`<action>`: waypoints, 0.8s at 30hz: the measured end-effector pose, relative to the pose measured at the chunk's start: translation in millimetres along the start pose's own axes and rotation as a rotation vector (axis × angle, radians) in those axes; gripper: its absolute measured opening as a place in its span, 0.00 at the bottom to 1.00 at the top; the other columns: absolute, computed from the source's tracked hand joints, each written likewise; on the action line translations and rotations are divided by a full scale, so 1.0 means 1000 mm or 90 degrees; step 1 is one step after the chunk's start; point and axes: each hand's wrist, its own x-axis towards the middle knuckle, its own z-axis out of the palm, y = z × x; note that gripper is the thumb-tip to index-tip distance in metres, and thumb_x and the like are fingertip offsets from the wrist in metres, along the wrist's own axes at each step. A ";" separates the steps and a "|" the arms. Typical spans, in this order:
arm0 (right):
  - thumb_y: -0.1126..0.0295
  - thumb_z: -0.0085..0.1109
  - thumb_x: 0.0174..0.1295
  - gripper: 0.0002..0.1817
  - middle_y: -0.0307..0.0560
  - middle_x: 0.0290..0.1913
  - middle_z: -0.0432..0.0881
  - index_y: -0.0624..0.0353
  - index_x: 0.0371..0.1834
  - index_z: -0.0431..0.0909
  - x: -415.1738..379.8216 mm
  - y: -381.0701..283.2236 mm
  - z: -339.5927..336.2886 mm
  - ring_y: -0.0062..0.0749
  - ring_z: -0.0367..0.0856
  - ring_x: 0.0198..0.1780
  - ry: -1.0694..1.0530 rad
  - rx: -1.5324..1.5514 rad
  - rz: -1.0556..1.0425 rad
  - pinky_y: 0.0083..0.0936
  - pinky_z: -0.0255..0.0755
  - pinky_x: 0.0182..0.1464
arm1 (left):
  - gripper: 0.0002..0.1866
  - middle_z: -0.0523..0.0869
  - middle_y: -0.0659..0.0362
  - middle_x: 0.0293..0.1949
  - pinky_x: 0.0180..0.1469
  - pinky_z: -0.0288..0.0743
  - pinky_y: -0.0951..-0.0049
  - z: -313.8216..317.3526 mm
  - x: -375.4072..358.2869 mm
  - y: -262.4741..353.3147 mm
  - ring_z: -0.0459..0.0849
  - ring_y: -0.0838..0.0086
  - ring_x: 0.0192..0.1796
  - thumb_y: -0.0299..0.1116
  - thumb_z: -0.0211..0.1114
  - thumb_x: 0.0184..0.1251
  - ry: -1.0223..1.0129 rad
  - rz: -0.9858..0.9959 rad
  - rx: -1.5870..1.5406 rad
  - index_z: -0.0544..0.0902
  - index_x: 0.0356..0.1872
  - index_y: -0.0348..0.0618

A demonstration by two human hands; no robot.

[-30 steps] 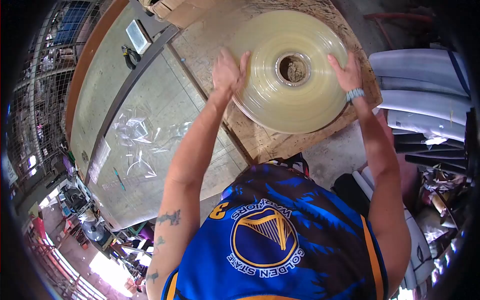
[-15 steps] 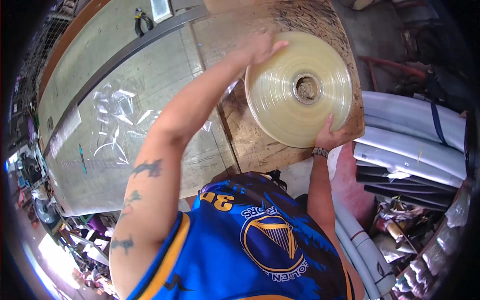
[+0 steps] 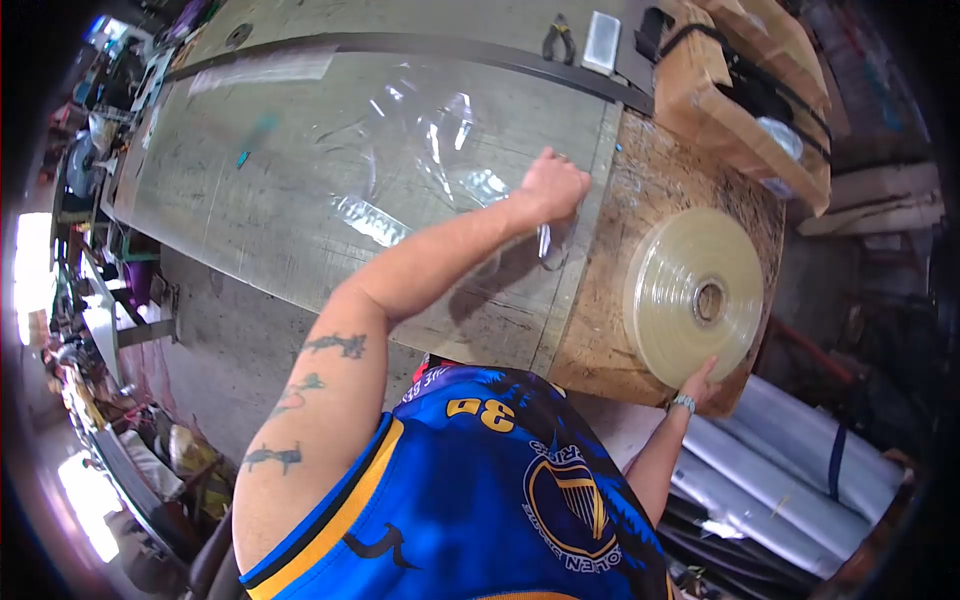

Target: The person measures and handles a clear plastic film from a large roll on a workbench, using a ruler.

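A large flat roll of clear plastic film (image 3: pixel 660 300), yellowish with a hollow core, lies on the worn wooden part of the table. My right hand (image 3: pixel 695 384) holds its near edge, with a digit over the upper face; its other fingers are partly hidden. To the left of the roll, my left hand (image 3: pixel 556 188) is closed in a fist over the table. A glossy strip of clear film (image 3: pixel 544 242) shows just under this fist and appears to be held in it. Crumpled clear plastic (image 3: pixel 430 140) lies beyond my left forearm.
Pliers (image 3: pixel 558 40) and a white rectangular object (image 3: pixel 601 42) lie past a dark metal bar (image 3: pixel 430 48). An open cardboard box (image 3: pixel 745 120) stands at the far right. Silvery rolls (image 3: pixel 780 470) lie beside the table. A small teal-tipped tool (image 3: pixel 244 157) rests at left.
My left hand has left the roll's far edge and moved left over the table, now in a fist. My right hand stays at the roll's near edge. The camera view has shifted left.
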 end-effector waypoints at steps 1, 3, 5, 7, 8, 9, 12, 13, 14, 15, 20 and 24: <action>0.43 0.67 0.63 0.44 0.68 0.65 0.76 0.78 0.63 0.71 -0.003 0.001 -0.001 0.52 0.76 0.65 -0.003 0.033 -0.030 0.39 0.69 0.67 | 0.10 0.90 0.54 0.41 0.58 0.70 0.57 -0.010 -0.006 -0.022 0.87 0.61 0.51 0.30 0.66 0.54 -0.025 -0.019 0.038 0.87 0.39 0.46; 0.44 0.68 0.63 0.44 0.67 0.64 0.77 0.78 0.64 0.69 -0.005 0.023 0.000 0.51 0.76 0.64 -0.035 0.073 -0.042 0.39 0.69 0.67 | 0.10 0.90 0.54 0.41 0.59 0.71 0.56 -0.005 -0.012 -0.067 0.88 0.61 0.50 0.31 0.66 0.54 -0.019 -0.036 0.061 0.87 0.39 0.47; 0.45 0.69 0.62 0.45 0.66 0.63 0.77 0.77 0.66 0.66 -0.010 0.044 -0.004 0.49 0.77 0.64 -0.048 0.139 -0.044 0.38 0.69 0.67 | 0.09 0.90 0.53 0.43 0.61 0.70 0.56 -0.016 -0.024 -0.100 0.87 0.61 0.53 0.31 0.66 0.55 -0.051 -0.036 0.101 0.88 0.38 0.47; 0.46 0.70 0.62 0.46 0.64 0.62 0.78 0.75 0.69 0.62 -0.028 0.055 -0.006 0.47 0.77 0.63 -0.050 0.248 -0.045 0.38 0.69 0.67 | 0.08 0.90 0.52 0.43 0.62 0.70 0.56 -0.023 -0.028 -0.131 0.87 0.60 0.54 0.30 0.66 0.56 -0.056 -0.043 0.117 0.88 0.37 0.46; 0.46 0.70 0.62 0.47 0.62 0.62 0.78 0.72 0.71 0.60 -0.034 0.064 -0.007 0.46 0.78 0.61 -0.051 0.245 -0.029 0.37 0.72 0.63 | 0.08 0.90 0.52 0.44 0.62 0.70 0.57 -0.029 -0.029 -0.145 0.86 0.60 0.55 0.30 0.66 0.56 -0.044 -0.039 0.121 0.88 0.37 0.46; 0.46 0.70 0.61 0.48 0.60 0.62 0.78 0.69 0.72 0.57 -0.037 0.075 -0.010 0.44 0.79 0.60 -0.051 0.242 -0.013 0.37 0.74 0.60 | 0.08 0.90 0.53 0.44 0.61 0.70 0.58 -0.033 -0.029 -0.158 0.85 0.60 0.56 0.30 0.66 0.56 -0.031 -0.035 0.125 0.88 0.36 0.46; 0.45 0.70 0.61 0.50 0.55 0.62 0.79 0.62 0.76 0.53 -0.043 0.088 -0.033 0.40 0.80 0.55 -0.061 0.237 0.065 0.35 0.77 0.46 | 0.08 0.90 0.55 0.42 0.62 0.69 0.58 -0.028 -0.025 -0.194 0.83 0.60 0.59 0.30 0.67 0.56 0.016 0.015 0.190 0.89 0.37 0.50; 0.45 0.70 0.61 0.50 0.53 0.62 0.79 0.60 0.76 0.52 -0.052 0.078 -0.042 0.38 0.80 0.53 -0.068 0.236 0.096 0.35 0.78 0.41 | 0.08 0.89 0.55 0.43 0.62 0.69 0.57 -0.029 -0.024 -0.199 0.82 0.60 0.60 0.30 0.67 0.56 0.007 0.009 0.172 0.89 0.37 0.51; 0.43 0.69 0.62 0.49 0.49 0.62 0.79 0.57 0.77 0.54 -0.058 0.069 -0.056 0.37 0.79 0.50 -0.078 0.208 0.148 0.33 0.74 0.33 | 0.08 0.89 0.56 0.43 0.62 0.69 0.57 -0.031 -0.023 -0.204 0.81 0.60 0.61 0.30 0.67 0.55 -0.005 0.004 0.154 0.89 0.37 0.51; 0.44 0.68 0.62 0.49 0.50 0.61 0.78 0.59 0.77 0.53 -0.062 0.058 -0.065 0.37 0.79 0.51 -0.071 0.197 0.144 0.33 0.74 0.39 | 0.08 0.89 0.56 0.44 0.62 0.69 0.57 -0.033 -0.025 -0.207 0.80 0.59 0.62 0.29 0.67 0.55 -0.020 -0.001 0.136 0.89 0.37 0.52; 0.48 0.66 0.67 0.47 0.54 0.61 0.76 0.66 0.78 0.52 -0.047 0.066 -0.088 0.40 0.77 0.55 -0.054 0.141 0.098 0.32 0.73 0.57 | 0.19 0.84 0.54 0.52 0.66 0.67 0.45 -0.034 -0.033 -0.218 0.73 0.51 0.68 0.31 0.75 0.43 -0.094 -0.005 0.017 0.85 0.42 0.49; 0.51 0.66 0.68 0.45 0.59 0.59 0.77 0.68 0.76 0.54 -0.019 0.046 -0.092 0.39 0.78 0.58 -0.043 0.185 0.019 0.31 0.71 0.62 | 0.30 0.82 0.54 0.57 0.72 0.61 0.42 -0.065 -0.050 -0.197 0.72 0.52 0.67 0.39 0.84 0.37 -0.201 -0.037 -0.003 0.86 0.49 0.51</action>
